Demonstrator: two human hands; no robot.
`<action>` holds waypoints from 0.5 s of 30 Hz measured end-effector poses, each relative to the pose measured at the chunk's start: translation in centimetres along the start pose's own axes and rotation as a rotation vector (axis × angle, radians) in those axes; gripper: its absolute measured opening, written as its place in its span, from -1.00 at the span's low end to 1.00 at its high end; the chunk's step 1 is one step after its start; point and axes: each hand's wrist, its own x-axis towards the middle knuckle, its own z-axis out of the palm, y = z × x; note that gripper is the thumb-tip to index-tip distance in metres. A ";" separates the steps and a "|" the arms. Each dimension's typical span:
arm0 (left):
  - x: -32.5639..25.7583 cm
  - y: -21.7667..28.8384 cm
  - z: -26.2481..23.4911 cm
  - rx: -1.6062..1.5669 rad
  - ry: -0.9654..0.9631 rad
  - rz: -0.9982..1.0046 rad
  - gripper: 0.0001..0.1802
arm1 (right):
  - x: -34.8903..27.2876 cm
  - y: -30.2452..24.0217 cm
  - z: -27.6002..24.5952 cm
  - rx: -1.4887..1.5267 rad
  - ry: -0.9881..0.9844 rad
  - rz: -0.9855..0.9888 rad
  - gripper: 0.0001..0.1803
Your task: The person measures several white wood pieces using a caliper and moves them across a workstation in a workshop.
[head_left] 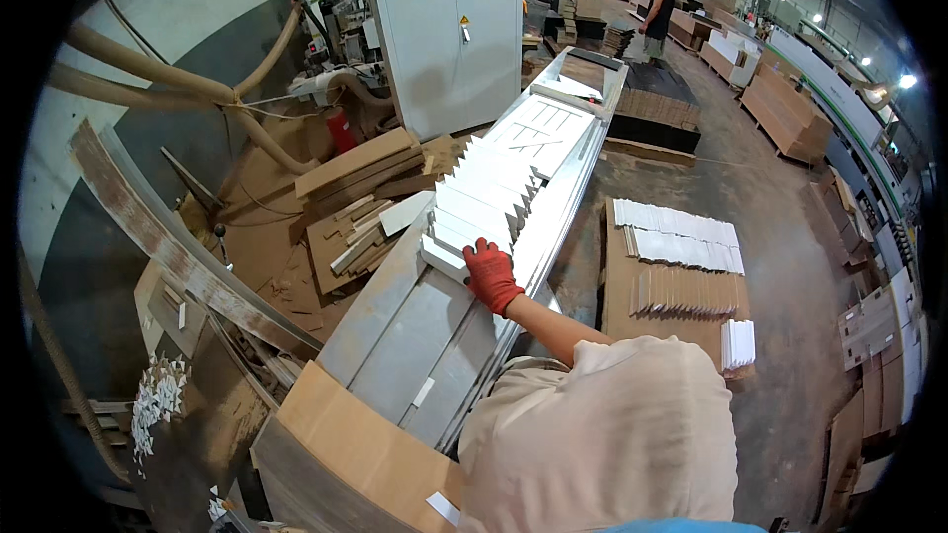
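Red-gloved hand, fingers gripping white panels on grey metal conveyor, factory floor.

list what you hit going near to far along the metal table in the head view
cardboard sheet → bare grey table → red-gloved hand on the row of white panels → flat white panel → person standing far off
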 end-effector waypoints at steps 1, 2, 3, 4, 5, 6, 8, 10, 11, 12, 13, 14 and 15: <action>0.1 0.6 0.0 -0.042 -0.006 0.015 -0.45 | 0.3 0.1 -0.2 0.012 -0.003 -0.023 -0.40; 0.3 0.9 0.1 -0.093 -0.018 0.033 -0.46 | 0.3 0.2 -0.3 0.007 -0.002 -0.035 -0.40; 0.5 1.4 0.2 -0.150 -0.034 0.060 -0.46 | 0.3 0.3 -0.4 0.006 -0.071 -0.042 -0.41; 0.8 1.8 0.3 -0.228 -0.066 0.085 -0.46 | 0.3 0.2 -0.3 0.034 -0.052 -0.038 -0.42; 1.0 2.3 0.4 -0.321 -0.097 0.107 -0.46 | 0.0 0.2 -0.2 0.038 0.022 -0.038 -0.42; 1.4 2.7 0.2 -0.424 -0.128 0.123 -0.45 | -0.1 0.1 -0.1 0.053 0.012 -0.030 -0.42; 2.2 3.3 -0.4 -0.584 -0.171 0.155 -0.44 | -0.2 -0.2 0.3 0.097 0.040 -0.050 -0.42; 2.7 3.2 -1.5 -0.758 -0.236 0.150 -0.42 | 0.2 -0.8 0.7 0.149 -0.016 -0.055 -0.49; 2.6 2.3 -2.3 -0.838 -0.263 0.124 -0.41 | 0.5 -1.6 1.0 0.185 -0.047 -0.068 -0.51; 2.5 1.3 -3.3 -0.922 -0.282 0.074 -0.39 | 0.5 -2.3 1.0 0.278 -0.044 -0.144 -0.53; 2.2 0.5 -4.2 -1.010 -0.298 0.016 -0.38 | 1.1 -3.4 1.0 0.314 -0.043 -0.271 -0.54; 1.8 -1.6 -5.8 -1.060 -0.284 -0.068 -0.36 | 0.6 -5.3 0.9 0.330 -0.091 -0.313 -0.52; 1.4 -2.9 -7.5 -1.118 -0.260 -0.134 -0.34 | 0.5 -6.9 0.4 0.568 -0.068 -0.338 -0.48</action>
